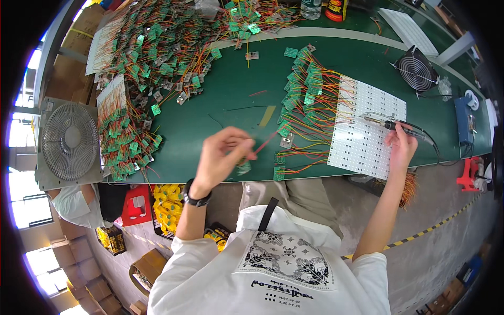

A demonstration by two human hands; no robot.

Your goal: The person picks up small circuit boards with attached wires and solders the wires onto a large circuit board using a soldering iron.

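My right hand (400,144) grips a soldering iron (389,125) like a pen, its metal tip over the white panel (362,149) with rows of small holes. Red and yellow wires run from the panel's left part to several small green circuit boards (299,86) lying in a column. My left hand (226,157) is closed in a pinch left of them, slightly blurred. A red wire (269,140) stretches from its fingertips up to the right. Just below those fingers shows another small green circuit board (243,167), partly hidden by the hand.
A large heap of wired circuit boards (163,47) covers the bench's left side, near a grey fan (68,140). At right are a black fan (416,71) and a blue soldering station (463,123). A strip of tape (267,116) lies mid-bench. Another person's sleeve (79,207) shows at lower left.
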